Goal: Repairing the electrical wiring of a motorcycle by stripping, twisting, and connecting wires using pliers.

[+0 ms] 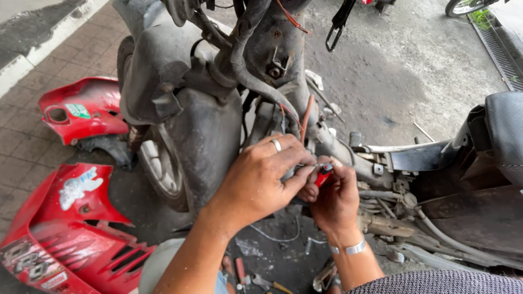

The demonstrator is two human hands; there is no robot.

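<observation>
The left hand (pixel 261 177) pinches thin wires (pixel 305 165) against the scooter frame (pixel 332 144), fingers curled narrow. Touching it, the right hand (pixel 332 198) grips a small red tool (pixel 324 174) at those wires. Below both hands, loose tools (pixel 256 280) lie on the ground; red panels (pixel 65 228) lie well left.

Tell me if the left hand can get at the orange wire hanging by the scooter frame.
Probably yes. The left hand is just below the orange wire, with open space between them. But its fingers are busy at the red tool with the right hand.
</observation>
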